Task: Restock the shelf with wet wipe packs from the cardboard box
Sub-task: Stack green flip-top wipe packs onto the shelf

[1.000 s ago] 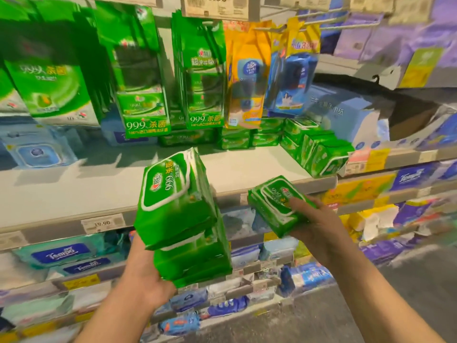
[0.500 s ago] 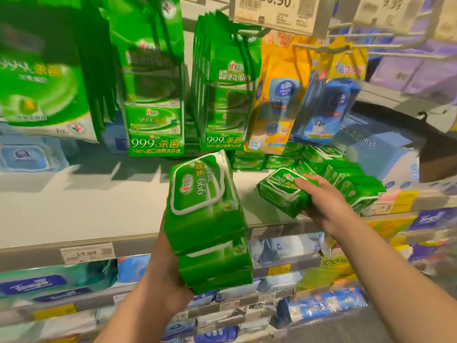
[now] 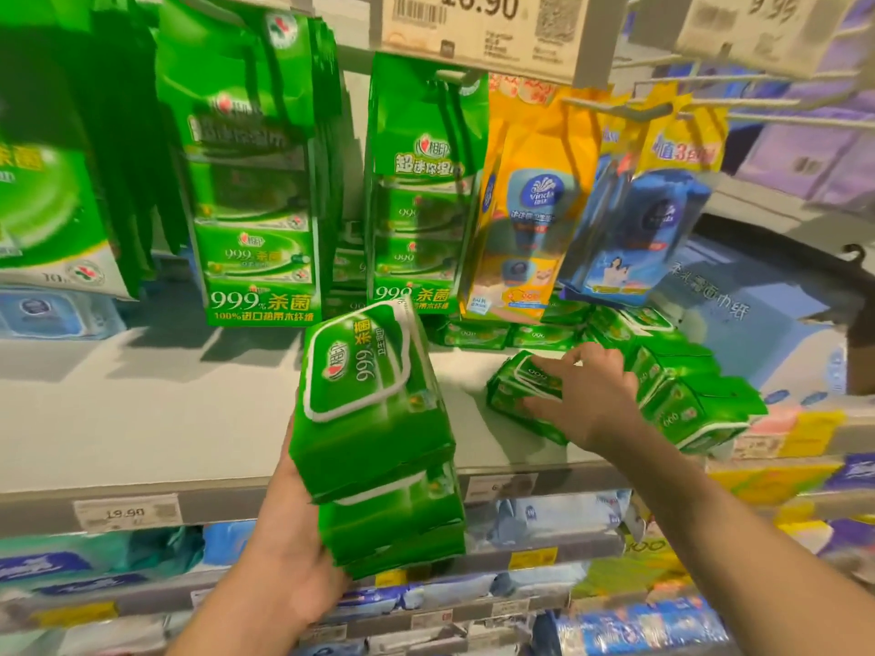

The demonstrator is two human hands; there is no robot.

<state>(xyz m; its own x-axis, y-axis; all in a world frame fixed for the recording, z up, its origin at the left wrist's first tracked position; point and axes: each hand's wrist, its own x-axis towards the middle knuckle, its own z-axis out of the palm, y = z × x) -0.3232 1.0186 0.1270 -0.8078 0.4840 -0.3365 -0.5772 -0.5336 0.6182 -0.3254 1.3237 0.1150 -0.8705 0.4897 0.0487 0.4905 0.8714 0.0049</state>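
My left grip [image 3: 289,561] cradles stacked wet wipe packs [image 3: 374,437] (three, apparently). My right grip [image 3: 592,400] pinches one pack [image 3: 516,395] on the shelf [image 3: 189,419], beside the shelved row [image 3: 682,385].

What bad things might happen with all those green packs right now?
1. The left hand holds a stack of green packs from below. The top pack tilts, so it may slide off and fall.
2. The right hand is setting a small green pack on the shelf beside a leaning row of packs. A bump might knock that row over.
3. The end of the row sits near the shelf's front edge and may drop off.
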